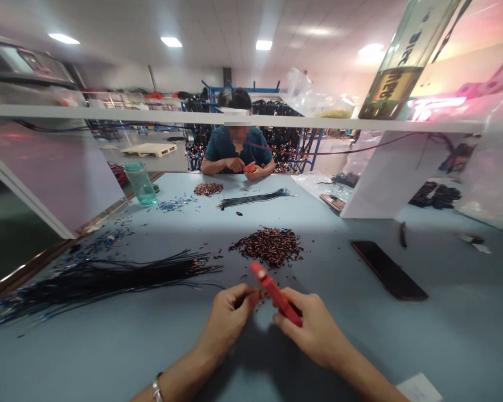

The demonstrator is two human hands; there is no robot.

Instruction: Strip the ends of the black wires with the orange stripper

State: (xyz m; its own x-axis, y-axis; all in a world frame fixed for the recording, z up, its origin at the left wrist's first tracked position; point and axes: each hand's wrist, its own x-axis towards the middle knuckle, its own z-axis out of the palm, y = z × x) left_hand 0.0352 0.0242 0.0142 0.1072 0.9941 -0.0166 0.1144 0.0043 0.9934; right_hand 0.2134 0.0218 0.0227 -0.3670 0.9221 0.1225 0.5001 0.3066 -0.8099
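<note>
My right hand (312, 326) grips a red hand tool (273, 291) that points up and left over the blue table (444, 335). My left hand (230, 315) has its fingertips pinched together at the tool's jaws; whatever small piece it pinches is too small to make out. Just beyond the hands lies a heap of small dark and copper-coloured pieces (268, 245). A long bundle of thin black wires (109, 273) stretches across the table to the left of my left hand.
A dark phone (389, 269) lies flat at the right. Across the table a person (238, 148) handles a red tool, with a second wire bundle (254, 198) and small heap (208, 188) in front. A green cup (141, 183) stands far left. White dividers flank the table.
</note>
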